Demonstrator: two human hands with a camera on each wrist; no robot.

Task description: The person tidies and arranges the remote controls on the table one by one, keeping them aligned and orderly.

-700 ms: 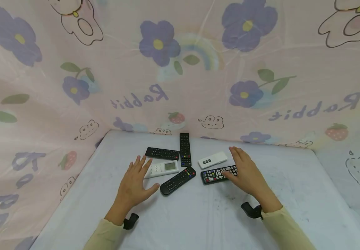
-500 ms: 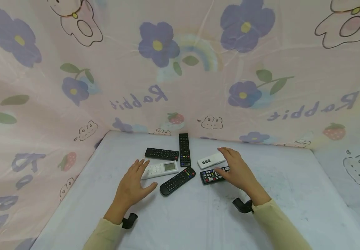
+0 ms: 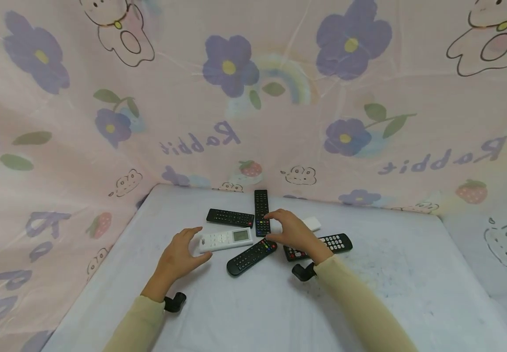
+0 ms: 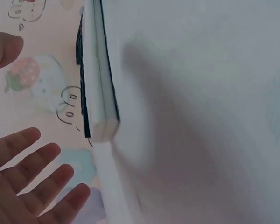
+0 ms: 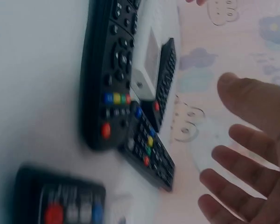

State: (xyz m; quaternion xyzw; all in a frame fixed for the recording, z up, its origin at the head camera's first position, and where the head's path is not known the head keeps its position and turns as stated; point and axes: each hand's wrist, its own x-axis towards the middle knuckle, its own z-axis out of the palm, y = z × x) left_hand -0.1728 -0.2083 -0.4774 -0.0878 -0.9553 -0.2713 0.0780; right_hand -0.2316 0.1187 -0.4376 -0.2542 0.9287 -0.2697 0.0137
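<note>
The left hand [image 3: 178, 255] lay low over the white table [image 3: 411, 274], its fingers spread and loosely bent, the fingertips at or just touching the near left end of the white remote with a screen [image 3: 226, 239]; whether they truly pressed it could not be told. In the left wrist view the fingers [image 4: 32, 182] were apart and held nothing, and the white remote's edge [image 4: 100, 93] ran beside them. Behind the white remote lay a black remote [image 3: 229, 217], pointing toward the middle of the cluster. Near it a diagonal black remote [image 3: 251, 255] with coloured buttons rested just in front of the white one. A long black remote [image 3: 261, 212] stretched away toward the flowered curtain [image 3: 253, 98]. The right hand [image 3: 290, 231] hovered over that long remote's near end, thumb and fingers curved and apart like an open claw, gripping nothing; the right wrist view showed its fingers [image 5: 233, 182] separated above the remotes. Under and right of this hand lay a small white remote [image 3: 312, 223], mostly hidden, and a black remote with white number keys [image 3: 328, 243], partly covered by the wrist.
</note>
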